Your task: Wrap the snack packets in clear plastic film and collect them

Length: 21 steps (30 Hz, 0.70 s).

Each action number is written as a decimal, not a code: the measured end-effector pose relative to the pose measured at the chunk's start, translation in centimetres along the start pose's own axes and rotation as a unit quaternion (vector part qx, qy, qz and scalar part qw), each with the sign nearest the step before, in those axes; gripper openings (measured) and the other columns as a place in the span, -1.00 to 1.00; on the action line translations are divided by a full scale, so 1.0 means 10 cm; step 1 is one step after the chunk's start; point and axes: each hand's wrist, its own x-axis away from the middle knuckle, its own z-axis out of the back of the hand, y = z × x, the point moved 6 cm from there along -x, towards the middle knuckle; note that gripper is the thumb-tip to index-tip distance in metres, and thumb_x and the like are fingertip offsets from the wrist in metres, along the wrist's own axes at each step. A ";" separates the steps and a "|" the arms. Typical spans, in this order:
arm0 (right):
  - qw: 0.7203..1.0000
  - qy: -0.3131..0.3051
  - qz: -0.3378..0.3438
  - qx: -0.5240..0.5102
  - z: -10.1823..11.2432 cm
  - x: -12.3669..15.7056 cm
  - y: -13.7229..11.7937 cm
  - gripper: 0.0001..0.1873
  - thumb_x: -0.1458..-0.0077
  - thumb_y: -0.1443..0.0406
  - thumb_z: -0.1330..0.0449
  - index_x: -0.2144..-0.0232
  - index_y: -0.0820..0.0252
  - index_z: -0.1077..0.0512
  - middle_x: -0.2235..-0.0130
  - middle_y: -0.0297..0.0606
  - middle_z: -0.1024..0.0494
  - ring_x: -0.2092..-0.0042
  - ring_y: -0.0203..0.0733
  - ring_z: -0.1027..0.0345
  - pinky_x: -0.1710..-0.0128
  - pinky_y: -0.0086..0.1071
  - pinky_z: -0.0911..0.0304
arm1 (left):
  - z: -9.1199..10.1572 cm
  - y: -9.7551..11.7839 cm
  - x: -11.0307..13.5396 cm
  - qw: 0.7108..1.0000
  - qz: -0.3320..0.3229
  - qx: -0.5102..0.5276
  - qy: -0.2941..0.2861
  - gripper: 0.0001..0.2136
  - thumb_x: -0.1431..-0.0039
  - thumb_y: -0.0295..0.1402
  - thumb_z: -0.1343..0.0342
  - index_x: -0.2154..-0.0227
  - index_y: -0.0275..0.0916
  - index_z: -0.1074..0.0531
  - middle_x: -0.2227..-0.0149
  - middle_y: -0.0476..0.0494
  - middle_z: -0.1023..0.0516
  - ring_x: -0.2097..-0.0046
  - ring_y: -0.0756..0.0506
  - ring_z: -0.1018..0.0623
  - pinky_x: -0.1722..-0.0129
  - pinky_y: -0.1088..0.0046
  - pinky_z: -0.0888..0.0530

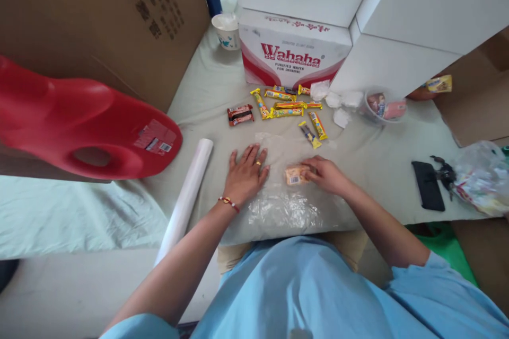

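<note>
Packet (294,175): on clear plastic (278,214), long axis roughly sideways, left of my right grip (329,176).
Right grip: nearer, pinching the packet's right end.
Left grip (245,172): released, palm down, apart from it.

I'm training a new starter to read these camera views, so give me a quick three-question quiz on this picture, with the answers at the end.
1. Which of these is the right hand touching?
A. The black phone
B. The small orange packet
C. The white roll

2. True or false: the left hand is wrapped around the handle of the red jug.

3. What brand name stands in large red letters on the white-and-red carton?

Key
1. B; its fingers are at the packet's right end.
2. False; the left hand lies palm down, to the left of the packet.
3. Wahaha.
</note>
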 end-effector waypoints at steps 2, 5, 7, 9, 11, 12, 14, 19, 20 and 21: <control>0.994 0.042 0.027 0.100 -0.05 0.02 -0.04 -0.54 -0.25 0.08 -0.31 -0.15 0.05 -0.55 -0.13 -0.06 -0.57 -0.02 0.04 -0.54 0.00 -0.16 -0.46 | 0.00 0.01 0.00 1.000 -0.001 0.001 0.005 -0.45 -0.50 -0.11 0.15 -0.48 0.00 -0.18 -0.52 -0.23 -0.18 -0.53 -0.29 -0.18 -0.48 -0.26 0.05; 0.984 -0.019 0.096 0.149 -0.21 0.09 -0.14 -0.39 -0.24 0.14 -0.34 -0.31 -0.06 -0.42 -0.29 -0.10 -0.45 -0.17 0.06 -0.50 -0.08 -0.13 -0.46 | 0.01 0.02 0.00 1.000 -0.001 0.001 0.005 -0.46 -0.50 -0.12 0.15 -0.47 -0.01 -0.19 -0.52 -0.24 -0.20 -0.53 -0.29 -0.18 -0.48 -0.26 0.05; 0.979 -0.046 0.110 0.165 -0.26 0.13 -0.15 -0.36 -0.24 0.24 -0.32 -0.34 -0.07 -0.39 -0.31 -0.12 -0.44 -0.20 0.07 -0.48 -0.08 -0.13 -0.47 | 0.02 0.01 0.00 1.000 0.003 -0.001 0.001 -0.46 -0.50 -0.12 0.15 -0.47 -0.02 -0.20 -0.52 -0.24 -0.19 -0.53 -0.30 -0.18 -0.48 -0.26 0.05; 0.981 -0.030 0.088 0.172 -0.24 0.14 -0.08 -0.38 -0.26 0.29 -0.27 -0.34 -0.06 -0.39 -0.29 -0.10 -0.45 -0.18 0.08 -0.49 -0.08 -0.11 -0.48 | 0.02 0.01 0.00 1.000 0.006 -0.004 -0.006 -0.46 -0.50 -0.12 0.15 -0.47 -0.02 -0.20 -0.52 -0.24 -0.18 -0.53 -0.30 -0.18 -0.48 -0.26 0.04; 0.985 -0.008 0.067 0.156 -0.16 0.15 0.01 -0.42 -0.27 0.28 -0.26 -0.32 -0.05 -0.41 -0.26 -0.09 -0.49 -0.15 0.08 -0.51 -0.10 -0.08 -0.47 | 0.02 0.01 0.00 1.000 0.007 -0.007 -0.011 -0.45 -0.50 -0.11 0.16 -0.46 -0.04 -0.21 -0.52 -0.24 -0.17 -0.53 -0.30 -0.17 -0.48 -0.27 0.03; 0.988 0.004 0.062 0.142 -0.11 0.16 0.06 -0.43 -0.27 0.25 -0.27 -0.31 -0.04 -0.42 -0.24 -0.09 -0.51 -0.14 0.08 -0.51 -0.11 -0.07 -0.46 | 0.02 0.01 -0.01 1.000 0.007 -0.009 -0.012 -0.45 -0.50 -0.10 0.17 -0.46 -0.05 -0.21 -0.53 -0.24 -0.16 -0.53 -0.30 -0.17 -0.47 -0.27 0.03; 0.991 0.035 0.061 0.111 0.02 0.17 0.12 -0.45 -0.26 0.21 -0.29 -0.29 -0.01 -0.44 -0.18 -0.08 -0.54 -0.13 0.07 -0.52 -0.14 -0.06 -0.44 | 0.02 0.01 -0.01 1.000 0.008 -0.011 -0.013 -0.46 -0.51 -0.10 0.18 -0.46 -0.05 -0.21 -0.53 -0.24 -0.16 -0.53 -0.29 -0.17 -0.47 -0.28 0.02; 0.991 0.051 0.071 0.103 0.17 0.18 -0.08 -0.46 -0.28 0.19 -0.29 -0.28 -0.04 -0.43 -0.18 -0.12 -0.54 -0.13 0.05 -0.50 -0.15 -0.12 -0.42 | 0.01 0.01 -0.02 1.000 0.006 -0.020 -0.016 -0.46 -0.51 -0.11 0.18 -0.46 -0.05 -0.21 -0.52 -0.24 -0.17 -0.52 -0.29 -0.18 -0.47 -0.28 0.01; 0.990 0.036 0.068 0.117 0.13 0.16 -0.15 -0.45 -0.28 0.20 -0.30 -0.29 -0.05 -0.42 -0.20 -0.13 -0.53 -0.13 0.04 -0.50 -0.14 -0.14 -0.42 | 0.00 0.01 -0.02 1.000 0.006 -0.023 -0.018 -0.45 -0.51 -0.10 0.18 -0.47 -0.05 -0.20 -0.52 -0.25 -0.17 -0.52 -0.29 -0.18 -0.47 -0.28 0.01; 0.989 0.020 0.061 0.136 0.06 0.15 -0.23 -0.44 -0.28 0.21 -0.30 -0.30 -0.05 -0.41 -0.21 -0.14 -0.52 -0.12 0.03 -0.51 -0.12 -0.16 -0.43 | -0.01 0.00 -0.02 0.999 0.008 -0.027 -0.019 -0.45 -0.51 -0.10 0.18 -0.47 -0.06 -0.20 -0.53 -0.24 -0.16 -0.53 -0.29 -0.18 -0.47 -0.28 0.02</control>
